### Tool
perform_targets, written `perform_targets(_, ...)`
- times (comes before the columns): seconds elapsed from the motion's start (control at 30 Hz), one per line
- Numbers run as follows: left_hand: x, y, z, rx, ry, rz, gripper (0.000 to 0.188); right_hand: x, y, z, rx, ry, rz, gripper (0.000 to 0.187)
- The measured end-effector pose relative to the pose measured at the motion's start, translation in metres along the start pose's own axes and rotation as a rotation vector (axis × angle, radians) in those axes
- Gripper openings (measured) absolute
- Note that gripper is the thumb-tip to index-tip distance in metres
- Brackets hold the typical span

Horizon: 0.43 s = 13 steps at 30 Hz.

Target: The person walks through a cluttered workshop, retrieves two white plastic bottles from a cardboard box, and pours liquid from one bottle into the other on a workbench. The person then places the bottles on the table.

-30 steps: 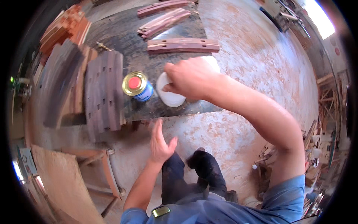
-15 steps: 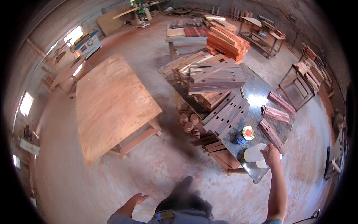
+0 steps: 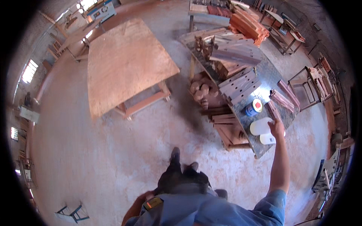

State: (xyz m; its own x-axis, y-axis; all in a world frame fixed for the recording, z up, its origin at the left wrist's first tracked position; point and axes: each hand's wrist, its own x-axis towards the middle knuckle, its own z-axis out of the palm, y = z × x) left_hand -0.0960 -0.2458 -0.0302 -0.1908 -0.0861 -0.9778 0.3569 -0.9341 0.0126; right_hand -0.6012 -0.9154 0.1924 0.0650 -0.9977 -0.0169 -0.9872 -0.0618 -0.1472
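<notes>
At the near corner of the dark-topped table [image 3: 244, 119], my right hand [image 3: 277, 129] is closed at the top of a white plastic jug [image 3: 260, 126]. A second white container [image 3: 267, 139] stands close by, partly covered by my hand and wrist. Just behind the jug is a blue can [image 3: 253, 107] with a pale top and a red cap. My left hand [image 3: 150, 195] hangs low by my hip, against dark trousers. Its fingers are too hidden and blurred to make out.
Slotted wooden boards [image 3: 240, 86] and narrow strips [image 3: 281, 100] lie on the table, with a timber stack [image 3: 248, 25] behind. Round wooden pieces [image 3: 200, 90] sit on a lower level. To the left stands a wide plywood-topped table [image 3: 128, 67].
The whole view has shifted, so both tables appear higher. My left hand has drawn in from the side to my hip. My right hand stays on the jug.
</notes>
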Motion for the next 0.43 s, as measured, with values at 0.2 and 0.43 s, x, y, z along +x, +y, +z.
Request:
perform_targets(0.2,-0.029,0.048,-0.018,-0.210,0.312,0.464,0.029,-0.044,-0.072,-0.065,-0.035,-0.002,-0.068,0.044)
perform_targets(0.43,0.014,0.083,-0.085,0.211,0.438,0.304,0.028,-0.082,-0.238,-0.136,-0.007,-0.086,-0.290,0.045)
